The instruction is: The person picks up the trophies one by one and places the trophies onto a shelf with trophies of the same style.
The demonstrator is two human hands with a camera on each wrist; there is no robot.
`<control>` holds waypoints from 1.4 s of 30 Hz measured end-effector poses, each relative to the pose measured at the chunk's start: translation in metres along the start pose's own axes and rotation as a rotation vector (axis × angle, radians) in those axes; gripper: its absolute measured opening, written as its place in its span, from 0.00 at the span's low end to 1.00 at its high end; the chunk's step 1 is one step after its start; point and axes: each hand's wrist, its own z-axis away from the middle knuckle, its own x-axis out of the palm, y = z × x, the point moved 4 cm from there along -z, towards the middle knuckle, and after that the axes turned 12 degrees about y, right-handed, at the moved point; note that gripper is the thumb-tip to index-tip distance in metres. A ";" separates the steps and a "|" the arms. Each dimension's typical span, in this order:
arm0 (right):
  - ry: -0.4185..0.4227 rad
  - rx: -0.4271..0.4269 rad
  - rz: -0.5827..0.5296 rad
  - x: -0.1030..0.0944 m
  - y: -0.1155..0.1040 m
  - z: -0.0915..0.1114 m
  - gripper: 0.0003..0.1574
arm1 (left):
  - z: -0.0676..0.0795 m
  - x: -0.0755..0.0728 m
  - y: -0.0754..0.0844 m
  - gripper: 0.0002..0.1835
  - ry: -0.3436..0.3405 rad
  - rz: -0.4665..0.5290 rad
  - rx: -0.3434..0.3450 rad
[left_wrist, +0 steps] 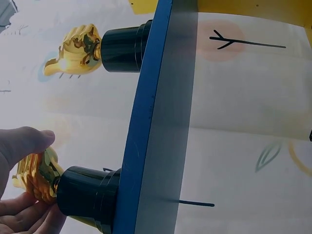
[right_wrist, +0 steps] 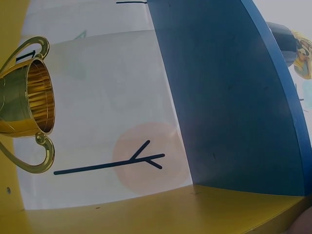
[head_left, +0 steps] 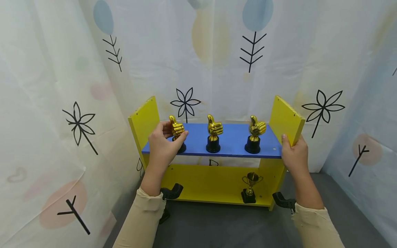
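My left hand (head_left: 164, 144) holds the leftmost gold thumbs-up trophy (head_left: 177, 128), thumb on one side and fingers on the other. In the left wrist view its black base (left_wrist: 87, 191) stands at the edge of the blue shelf board (left_wrist: 141, 126). Over at the right end, my right hand (head_left: 295, 155) grips the front edge of the yellow side panel (head_left: 286, 117), with the thumb on the inner face. Two more thumbs-up trophies, a middle one (head_left: 214, 132) and a right one (head_left: 255, 132), stand upright along the blue board.
On the yellow lower shelf (head_left: 204, 182) a gold two-handled cup trophy (head_left: 250, 187) stands toward the right. Another yellow side panel (head_left: 144, 122) rises at the left end. A patterned cloth (head_left: 217, 79) hangs behind the unit, and grey floor (head_left: 223, 227) lies in front.
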 end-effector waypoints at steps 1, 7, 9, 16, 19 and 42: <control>-0.001 0.002 -0.003 0.000 0.000 0.000 0.34 | 0.000 0.000 0.000 0.31 0.001 -0.001 -0.001; -0.002 0.004 -0.015 0.000 0.000 0.000 0.34 | -0.001 0.003 -0.003 0.31 0.002 -0.001 0.001; -0.001 0.002 -0.010 0.000 0.000 0.000 0.34 | -0.001 0.004 -0.003 0.31 0.000 -0.002 0.003; 0.005 -0.001 -0.007 0.001 0.002 -0.001 0.34 | -0.003 0.007 -0.007 0.31 -0.004 -0.009 0.001; 0.005 0.003 -0.016 0.001 0.002 0.000 0.34 | -0.004 0.008 -0.007 0.31 -0.002 -0.009 -0.002; 0.015 -0.038 -0.029 0.000 0.001 0.002 0.32 | 0.005 0.006 -0.011 0.33 0.056 -0.111 0.050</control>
